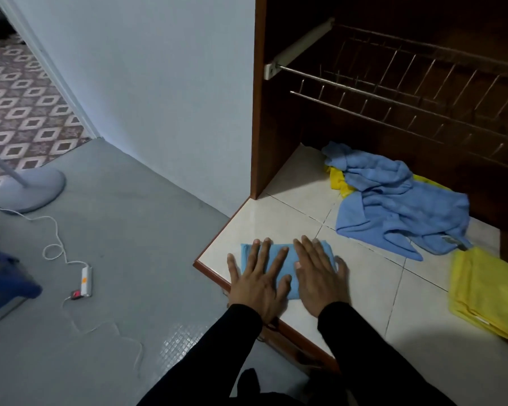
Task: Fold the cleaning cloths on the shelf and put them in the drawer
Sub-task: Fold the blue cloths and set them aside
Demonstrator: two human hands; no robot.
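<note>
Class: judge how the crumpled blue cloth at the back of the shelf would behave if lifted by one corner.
The crumpled blue cloth lies in soft folds, so it would probably hang limp. It looks thin, so likely light. Lifting it might drag the yellow cloth partly beneath it.

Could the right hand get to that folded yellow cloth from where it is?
Probably yes. The right hand lies flat on the folded blue cloth, and only bare tiled shelf separates it from the folded yellow cloth; the crumpled blue cloth sits farther back.

sleeves: long, black, plain, reaching both wrists
left hand [257, 284]: bare, no ring or watch visible
right hand [317, 276]: bare, nails short
lower garment, near edge: dark, detail unclear
</note>
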